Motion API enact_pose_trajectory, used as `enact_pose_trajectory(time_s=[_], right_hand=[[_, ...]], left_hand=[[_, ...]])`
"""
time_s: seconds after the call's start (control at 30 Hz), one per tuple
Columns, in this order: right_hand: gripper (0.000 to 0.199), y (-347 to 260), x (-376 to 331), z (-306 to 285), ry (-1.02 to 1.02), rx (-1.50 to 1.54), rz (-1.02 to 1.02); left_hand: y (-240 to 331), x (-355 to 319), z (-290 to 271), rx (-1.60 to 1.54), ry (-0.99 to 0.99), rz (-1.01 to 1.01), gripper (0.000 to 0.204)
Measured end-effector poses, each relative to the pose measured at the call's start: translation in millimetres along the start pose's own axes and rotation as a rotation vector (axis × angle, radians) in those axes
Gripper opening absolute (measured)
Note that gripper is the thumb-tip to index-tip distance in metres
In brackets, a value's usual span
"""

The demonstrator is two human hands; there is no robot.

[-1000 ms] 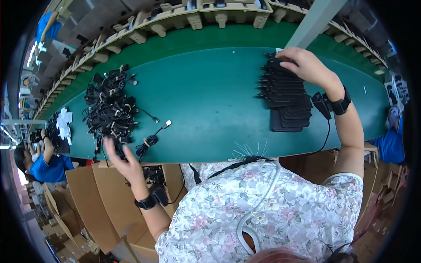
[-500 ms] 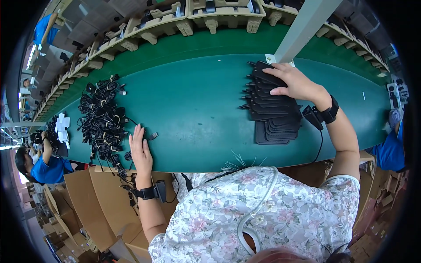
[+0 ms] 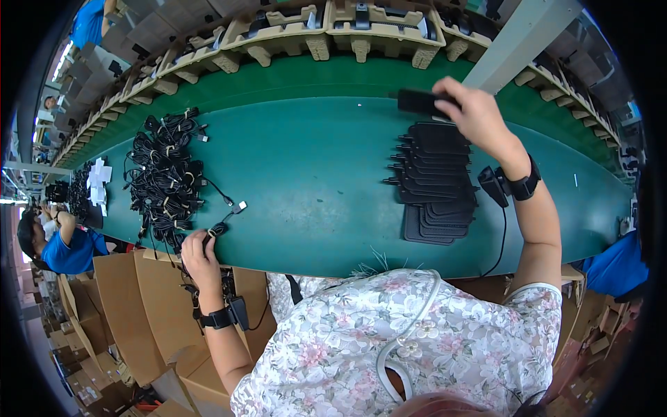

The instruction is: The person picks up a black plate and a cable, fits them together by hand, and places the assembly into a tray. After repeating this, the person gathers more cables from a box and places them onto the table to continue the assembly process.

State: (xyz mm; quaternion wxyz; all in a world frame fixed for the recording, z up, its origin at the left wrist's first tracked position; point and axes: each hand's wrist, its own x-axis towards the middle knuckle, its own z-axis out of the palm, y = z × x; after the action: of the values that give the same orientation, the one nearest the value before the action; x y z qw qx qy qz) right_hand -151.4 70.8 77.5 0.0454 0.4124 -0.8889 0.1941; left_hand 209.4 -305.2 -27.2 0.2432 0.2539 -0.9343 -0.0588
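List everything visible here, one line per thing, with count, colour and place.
green table: one, across the middle.
bundled cables: a heap, black, left on the table.
flat black units: one overlapping stack, right of centre.
black unit: one, lifted above the stack.
moulded pulp trays: a row, tan, along the far edge.
cardboard boxes: several, brown, below the near edge at left.
co-worker: one, blue shirt, far left.
left hand: on a cable bundle at the near edge.
right hand: gripping the lifted unit.
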Motion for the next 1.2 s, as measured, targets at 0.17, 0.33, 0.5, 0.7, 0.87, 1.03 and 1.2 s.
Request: enact_pose_trajectory(time_s=[0.17,0.33,0.5,0.7,0.87,1.03,1.2], right_hand=[[0.016,-16,58,-28,0.551,-0.152,-0.237],[0.011,-17,140,-55,0.699,-0.633,-0.135],[0.011,35,205,-44,0.708,-0.884,-0.092],[0.011,91,239,-22,0.428,-0.779,-0.079],[0.018,88,259,-15,0.27,-0.655,-0.077],[0.03,62,250,12,0.031,-0.753,0.024],[0.032,151,232,52,0.353,-0.465,-0.116]], left_hand=[[8,11,-11,-0.04,0.088,-0.092,0.01],[-5,12,-14,-0.259,0.142,-0.212,0.009],[-31,18,-2,-0.566,0.251,-0.212,0.007],[-65,-23,-35,-0.889,0.088,-0.69,0.008],[-88,-37,-32,-1.097,0.321,-0.824,0.011],[-95,-34,-32,-1.074,0.383,-0.871,0.012],[-98,-31,-39,-1.187,0.408,-0.934,0.011]])
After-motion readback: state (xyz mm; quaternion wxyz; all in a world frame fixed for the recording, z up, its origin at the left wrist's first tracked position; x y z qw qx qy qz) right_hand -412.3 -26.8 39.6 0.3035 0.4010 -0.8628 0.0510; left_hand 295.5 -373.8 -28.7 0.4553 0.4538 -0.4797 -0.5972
